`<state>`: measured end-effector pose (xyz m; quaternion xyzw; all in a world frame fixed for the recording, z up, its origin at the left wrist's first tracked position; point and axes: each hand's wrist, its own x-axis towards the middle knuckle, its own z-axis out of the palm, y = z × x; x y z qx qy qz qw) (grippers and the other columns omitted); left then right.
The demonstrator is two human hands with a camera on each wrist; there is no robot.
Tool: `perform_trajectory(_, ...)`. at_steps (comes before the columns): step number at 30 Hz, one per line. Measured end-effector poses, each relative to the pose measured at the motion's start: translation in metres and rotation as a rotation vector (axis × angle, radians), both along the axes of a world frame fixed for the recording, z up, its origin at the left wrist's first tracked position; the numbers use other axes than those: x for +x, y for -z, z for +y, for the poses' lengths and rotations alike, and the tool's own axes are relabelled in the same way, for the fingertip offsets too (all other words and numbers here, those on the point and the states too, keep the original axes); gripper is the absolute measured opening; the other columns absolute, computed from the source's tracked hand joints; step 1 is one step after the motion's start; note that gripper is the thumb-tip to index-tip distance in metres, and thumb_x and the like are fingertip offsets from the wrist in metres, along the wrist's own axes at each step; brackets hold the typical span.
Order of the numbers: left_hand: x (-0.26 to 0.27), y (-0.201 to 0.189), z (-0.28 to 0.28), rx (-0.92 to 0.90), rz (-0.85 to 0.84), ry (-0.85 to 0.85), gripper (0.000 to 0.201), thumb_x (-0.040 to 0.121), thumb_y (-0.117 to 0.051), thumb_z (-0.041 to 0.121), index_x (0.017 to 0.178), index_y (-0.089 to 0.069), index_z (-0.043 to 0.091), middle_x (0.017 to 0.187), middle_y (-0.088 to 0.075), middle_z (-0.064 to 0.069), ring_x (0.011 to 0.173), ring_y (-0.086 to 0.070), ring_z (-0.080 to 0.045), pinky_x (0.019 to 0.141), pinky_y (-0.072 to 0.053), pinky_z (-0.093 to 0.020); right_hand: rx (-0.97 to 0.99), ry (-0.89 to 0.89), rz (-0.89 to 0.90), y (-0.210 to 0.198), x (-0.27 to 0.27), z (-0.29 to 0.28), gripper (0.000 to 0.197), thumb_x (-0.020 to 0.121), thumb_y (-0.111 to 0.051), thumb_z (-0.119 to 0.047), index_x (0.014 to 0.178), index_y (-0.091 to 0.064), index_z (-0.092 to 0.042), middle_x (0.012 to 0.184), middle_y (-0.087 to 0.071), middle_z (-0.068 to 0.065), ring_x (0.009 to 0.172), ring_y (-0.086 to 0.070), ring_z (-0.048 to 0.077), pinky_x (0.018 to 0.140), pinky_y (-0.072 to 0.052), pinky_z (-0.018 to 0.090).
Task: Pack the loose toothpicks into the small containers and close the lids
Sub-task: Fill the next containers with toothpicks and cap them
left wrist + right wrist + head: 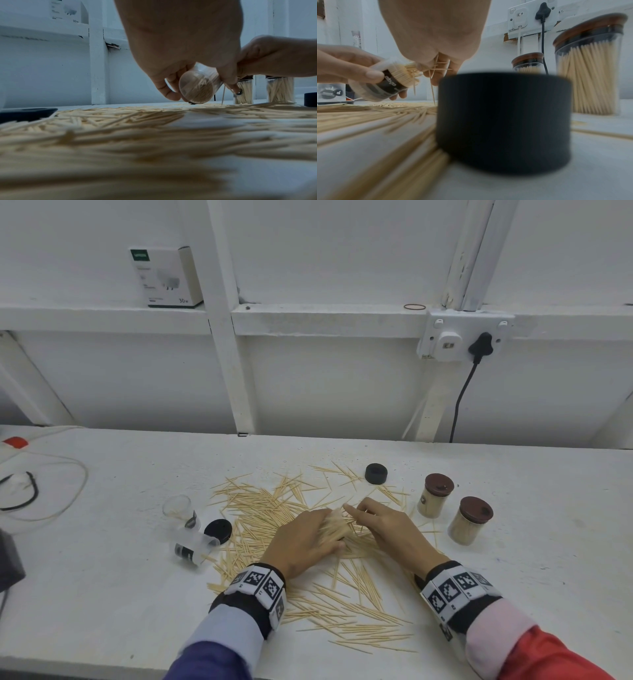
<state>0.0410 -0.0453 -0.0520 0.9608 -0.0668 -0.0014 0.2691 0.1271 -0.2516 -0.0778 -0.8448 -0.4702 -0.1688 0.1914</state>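
Your left hand grips the clear container tilted, mouth toward your right hand, which pinches toothpicks at that mouth for feeding. Loose toothpicks cover the counter beneath.

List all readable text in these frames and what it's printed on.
"30 w": lower corner of the white box on the ledge; its green logo and other print are too small to read.
Label on the container held by the left hand: light lettering on a black band, too blurred to read.
Wristband markers: coded squares, no words.
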Motion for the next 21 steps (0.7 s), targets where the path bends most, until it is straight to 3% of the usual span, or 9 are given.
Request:
perform_trajectory(3,0.0,0.001,0.001,0.022,0.016,0.004,0.065,0.089,-0.053,0.062,0.139,-0.041,0.024,0.128,-0.055,0.008,0.113,-0.05,-0.009,0.092,-0.047,-0.034,0.009,-0.025,0.038,0.003,0.001,0.001,0.071,0.07,-0.066,0.018,0.132,-0.056,-0.016,0.092,-0.057,0.001,0.064,-0.052,0.014,0.049,-0.045,0.024)
perform_trajectory(6,0.0,0.001,0.001,0.032,0.032,0.016,0.071,0.088,-0.052,0.064,0.143,-0.038,0.022,0.134,-0.052,0.006,0.12,-0.048,-0.011,0.096,-0.045,-0.037,0.047,-0.039,0.099,0.001,0.001,0.001,0.058,0.072,-0.068,0.015,0.123,-0.064,-0.011,0.086,-0.062,0.0,0.065,-0.058,0.015,0.052,-0.049,0.025)
perform_trajectory(8,-0.001,0.003,0.001,0.047,0.044,0.032,0.073,0.088,-0.052,0.064,0.145,-0.036,0.022,0.137,-0.05,0.006,0.123,-0.047,-0.012,0.098,-0.044,-0.037,0.086,-0.046,0.135,-0.002,-0.001,0.0,0.038,0.079,-0.069,0.003,0.113,-0.068,-0.013,0.085,-0.068,-0.002,0.069,-0.064,0.013,0.058,-0.052,0.023)
perform_trajectory(10,-0.001,0.004,0.001,0.055,0.045,0.046,0.07,0.089,-0.052,0.063,0.144,-0.037,0.023,0.135,-0.051,0.006,0.121,-0.048,-0.012,0.096,-0.044,-0.036,0.106,-0.006,0.162,-0.006,-0.003,0.0,0.014,0.09,-0.057,-0.02,0.104,-0.06,-0.021,0.083,-0.07,-0.004,0.07,-0.067,0.013,0.059,-0.055,0.027)
perform_trajectory(13,0.0,0.003,0.001,0.066,0.042,0.056,0.07,0.089,-0.052,0.063,0.144,-0.036,0.023,0.135,-0.051,0.006,0.12,-0.048,-0.012,0.095,-0.044,-0.035,0.084,0.032,0.189,-0.008,-0.004,0.0,0.014,0.093,-0.041,-0.038,0.095,-0.049,-0.027,0.076,-0.067,-0.008,0.064,-0.062,0.01,0.055,-0.052,0.032)
perform_trajectory(16,-0.001,0.0,0.0,0.066,0.046,0.07,0.072,0.089,-0.052,0.062,0.146,-0.034,0.022,0.138,-0.049,0.005,0.122,-0.046,-0.011,0.098,-0.042,-0.034,0.113,-0.022,0.18,-0.01,-0.005,-0.002,0.014,0.092,-0.051,-0.033,0.09,-0.061,-0.023,0.077,-0.066,-0.011,0.066,-0.061,0.007,0.055,-0.052,0.029)
perform_trajectory(21,-0.002,-0.003,-0.001,0.033,0.043,0.074,0.068,0.088,-0.054,0.061,0.143,-0.038,0.023,0.133,-0.052,0.006,0.117,-0.049,-0.011,0.096,-0.045,-0.037,0.12,-0.068,0.113,-0.007,-0.002,0.001,0.014,0.087,-0.061,-0.015,0.095,-0.072,-0.014,0.084,-0.064,-0.003,0.066,-0.062,0.014,0.053,-0.052,0.028)
